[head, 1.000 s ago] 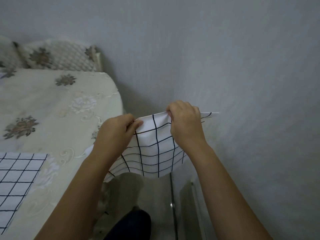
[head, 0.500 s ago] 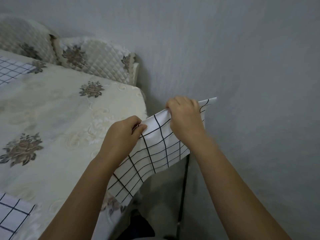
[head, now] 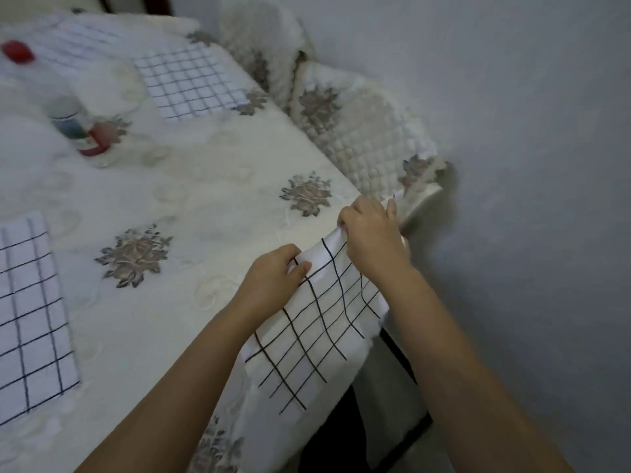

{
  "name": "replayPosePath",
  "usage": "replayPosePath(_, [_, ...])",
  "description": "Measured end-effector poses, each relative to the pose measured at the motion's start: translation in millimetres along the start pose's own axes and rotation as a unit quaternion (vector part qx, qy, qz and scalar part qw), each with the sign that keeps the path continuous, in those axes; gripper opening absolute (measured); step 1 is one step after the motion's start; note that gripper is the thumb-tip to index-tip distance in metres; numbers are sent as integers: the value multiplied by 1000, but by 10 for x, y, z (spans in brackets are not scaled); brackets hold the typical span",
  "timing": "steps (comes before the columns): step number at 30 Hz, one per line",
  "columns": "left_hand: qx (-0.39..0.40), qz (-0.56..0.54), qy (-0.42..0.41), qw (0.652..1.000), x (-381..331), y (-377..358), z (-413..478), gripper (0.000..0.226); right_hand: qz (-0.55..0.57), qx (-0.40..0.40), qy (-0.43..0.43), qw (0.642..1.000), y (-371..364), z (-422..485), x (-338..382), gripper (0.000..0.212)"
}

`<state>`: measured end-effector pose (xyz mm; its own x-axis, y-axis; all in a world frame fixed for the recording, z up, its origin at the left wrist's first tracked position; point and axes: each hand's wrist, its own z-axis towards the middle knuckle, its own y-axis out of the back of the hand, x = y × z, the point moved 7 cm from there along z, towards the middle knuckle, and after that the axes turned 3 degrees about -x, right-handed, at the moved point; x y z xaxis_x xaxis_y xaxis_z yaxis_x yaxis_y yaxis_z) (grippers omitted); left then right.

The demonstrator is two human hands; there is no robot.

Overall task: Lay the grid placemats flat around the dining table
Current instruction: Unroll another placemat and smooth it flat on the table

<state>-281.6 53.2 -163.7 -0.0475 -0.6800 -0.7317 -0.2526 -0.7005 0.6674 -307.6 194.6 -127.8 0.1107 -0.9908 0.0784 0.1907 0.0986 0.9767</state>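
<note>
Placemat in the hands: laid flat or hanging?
Hanging, not flat. The left hand and right hand pinch the top edge of the placemat; the rest drapes down over the table edge.

Top edge of the held placemat (head: 317,336) vanishes under the curled fingers of the left hand (head: 273,278) and right hand (head: 370,233), so no idea how much cloth is bunched in there. One corner just pokes out past the right fingers as a sliver. Way left of the left fingers, the near placemat (head: 30,319) gets chopped by the frame edge. Far beyond the fingers the bottle (head: 65,110) is a smear, label unreadable, and the farthest placemat (head: 68,42) is washed out, its grid barely visible. Both forearms run off the bottom.
</note>
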Motion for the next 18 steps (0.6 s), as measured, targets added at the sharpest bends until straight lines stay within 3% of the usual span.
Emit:
replayPosePath(3, [-34, -9, 71, 997, 165, -28, 287, 31, 22, -49, 77, 996, -206, 418, 66, 23])
replayPosePath(6, [-66, -46, 133, 988, 353, -96, 506, 34, 75, -92, 152, 981, -370, 666, 172, 37])
replayPosePath(10, [-128, -110, 215, 962, 676, -166, 675, 24, 134, -53, 219, 965, -689, 745, 252, 45])
replayPosePath(14, [-191, -223, 298, 908, 972, -208, 733, 15, 168, 15, 234, 957, -1065, 710, 181, 39])
replayPosePath(18, [-240, -360, 362, 826, 1208, -173, 760, 10, 194, 66, 227, 952, -1291, 797, 48, 32])
